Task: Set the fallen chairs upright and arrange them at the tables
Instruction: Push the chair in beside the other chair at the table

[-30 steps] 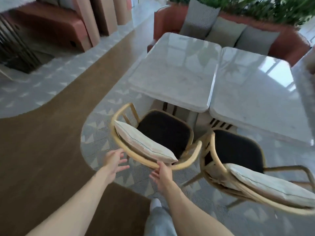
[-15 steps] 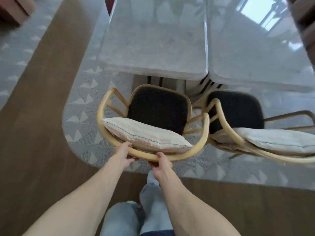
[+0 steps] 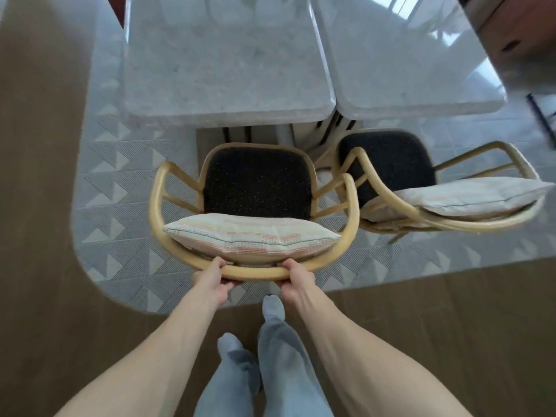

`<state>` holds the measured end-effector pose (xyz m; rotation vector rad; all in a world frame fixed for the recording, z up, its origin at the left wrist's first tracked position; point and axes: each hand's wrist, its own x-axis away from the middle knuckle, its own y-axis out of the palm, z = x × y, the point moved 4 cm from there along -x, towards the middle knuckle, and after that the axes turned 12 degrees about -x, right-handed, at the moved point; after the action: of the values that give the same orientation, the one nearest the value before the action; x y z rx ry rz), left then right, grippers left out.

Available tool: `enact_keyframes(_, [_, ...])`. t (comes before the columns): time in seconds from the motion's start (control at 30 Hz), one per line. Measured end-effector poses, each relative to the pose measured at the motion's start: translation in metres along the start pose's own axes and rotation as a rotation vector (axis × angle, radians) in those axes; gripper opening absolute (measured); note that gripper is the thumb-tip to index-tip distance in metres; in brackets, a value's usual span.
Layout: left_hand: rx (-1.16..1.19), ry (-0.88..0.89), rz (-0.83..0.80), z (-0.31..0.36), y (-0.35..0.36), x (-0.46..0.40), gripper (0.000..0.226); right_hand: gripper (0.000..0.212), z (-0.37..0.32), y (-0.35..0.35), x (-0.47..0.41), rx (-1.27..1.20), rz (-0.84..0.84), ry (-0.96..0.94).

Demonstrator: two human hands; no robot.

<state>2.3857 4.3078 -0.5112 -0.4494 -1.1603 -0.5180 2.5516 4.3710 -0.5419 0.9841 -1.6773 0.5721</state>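
A rattan armchair point(image 3: 255, 182) with a black seat and a striped back cushion stands upright, facing the left marble table point(image 3: 222, 58). My left hand point(image 3: 212, 276) and my right hand point(image 3: 296, 279) both grip the curved back rail of this chair from behind. A second matching chair point(image 3: 394, 164) stands upright to the right, turned at an angle before the right marble table point(image 3: 406, 55).
The chairs and tables stand on a grey patterned rug point(image 3: 120, 188) bordered by brown wooden floor point(image 3: 39, 206). My legs and socked feet point(image 3: 272, 305) are just behind the chair. A brown piece of furniture point(image 3: 511, 31) sits at the far right.
My left hand came onto the back rail and now grips it beside the right. The chair has swung square to the left table, and I have stepped closer.
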Motion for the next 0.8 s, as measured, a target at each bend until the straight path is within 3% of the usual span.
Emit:
enact_keyframes(0.33, [0.054,0.035,-0.032,0.002,0.060,-0.002,0.044,0.023,-0.072,0.004,-0.026,0.081,-0.124,-0.075])
enact_keyframes(0.5, [0.050,0.067,-0.008,0.023,0.063,-0.007,0.033,0.038,-0.071,0.023,-0.032,0.082,-0.121,-0.085])
enact_keyframes(0.63, [0.043,0.038,-0.015,0.007,0.061,-0.001,0.017,0.034,-0.064,0.012,-0.038,0.070,-0.105,-0.045])
enact_keyframes(0.8, [0.069,-0.035,-0.069,0.011,0.058,-0.010,0.041,0.031,-0.064,0.009,-0.041,0.098,-0.120,-0.067])
